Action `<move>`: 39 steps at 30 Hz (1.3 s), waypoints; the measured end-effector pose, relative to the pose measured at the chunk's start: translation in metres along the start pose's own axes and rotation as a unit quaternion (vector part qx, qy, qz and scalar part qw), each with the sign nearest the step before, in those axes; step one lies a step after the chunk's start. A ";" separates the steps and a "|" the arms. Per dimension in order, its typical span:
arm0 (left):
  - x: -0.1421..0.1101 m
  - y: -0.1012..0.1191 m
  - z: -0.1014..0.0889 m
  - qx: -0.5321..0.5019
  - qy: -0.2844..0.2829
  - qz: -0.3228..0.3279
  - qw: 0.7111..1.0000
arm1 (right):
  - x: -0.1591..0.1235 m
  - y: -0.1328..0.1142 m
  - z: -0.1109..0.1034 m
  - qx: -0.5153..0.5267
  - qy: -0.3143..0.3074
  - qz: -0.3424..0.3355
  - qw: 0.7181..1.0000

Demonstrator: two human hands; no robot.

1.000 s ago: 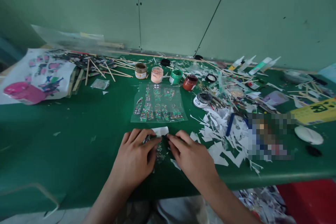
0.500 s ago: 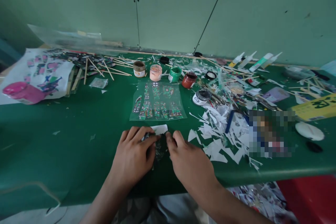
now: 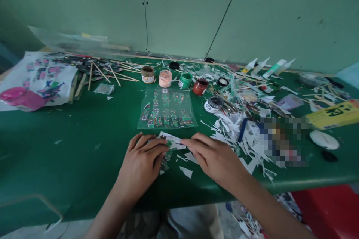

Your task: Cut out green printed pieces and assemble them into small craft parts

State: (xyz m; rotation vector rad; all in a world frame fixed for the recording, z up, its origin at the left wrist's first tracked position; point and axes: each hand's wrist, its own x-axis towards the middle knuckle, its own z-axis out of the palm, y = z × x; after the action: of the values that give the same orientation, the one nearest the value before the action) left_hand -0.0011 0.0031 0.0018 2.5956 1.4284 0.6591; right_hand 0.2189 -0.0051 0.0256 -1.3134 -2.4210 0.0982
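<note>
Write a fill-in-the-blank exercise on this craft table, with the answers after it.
1. Both hands, the left hand and the right hand, press on a small ____ scrap of paper.
2. The table has a ____ top.
3. Beyond the hands lies a clear bag, and behind it stands a row of ____ jars.
4. The heap of white scraps lies on the ____ hand's side.

Answers: white; green; four; right

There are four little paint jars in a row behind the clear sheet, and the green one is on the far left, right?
Not quite. The head view shows four jars in a row behind the clear sheet, but the green jar is third from the left. The far-left one is the brown jar, then the pink jar, and the red jar is last.
</note>
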 end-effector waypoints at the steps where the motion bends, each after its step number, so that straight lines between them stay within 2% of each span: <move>1: 0.000 -0.001 0.000 -0.003 -0.006 0.002 1.000 | 0.001 0.002 -0.001 0.013 -0.002 -0.001 1.000; 10: 0.000 -0.002 0.001 -0.020 -0.023 -0.015 0.999 | 0.001 -0.001 0.018 0.013 -0.039 0.019 0.999; 21: 0.001 0.000 0.002 -0.017 -0.011 -0.026 0.999 | -0.006 -0.012 0.031 0.002 0.004 0.056 0.998; 33: 0.002 -0.001 0.002 -0.015 -0.004 -0.023 1.000 | -0.006 -0.016 0.033 -0.070 0.011 0.025 0.997; 39: 0.002 -0.001 0.003 -0.018 -0.001 -0.025 1.000 | -0.001 -0.020 0.024 -0.133 -0.026 -0.013 0.991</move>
State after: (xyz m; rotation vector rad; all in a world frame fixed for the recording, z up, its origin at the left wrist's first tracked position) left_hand 0.0000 0.0053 -0.0004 2.5238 1.4610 0.6699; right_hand 0.1949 -0.0149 0.0082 -1.4055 -2.5628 -0.2067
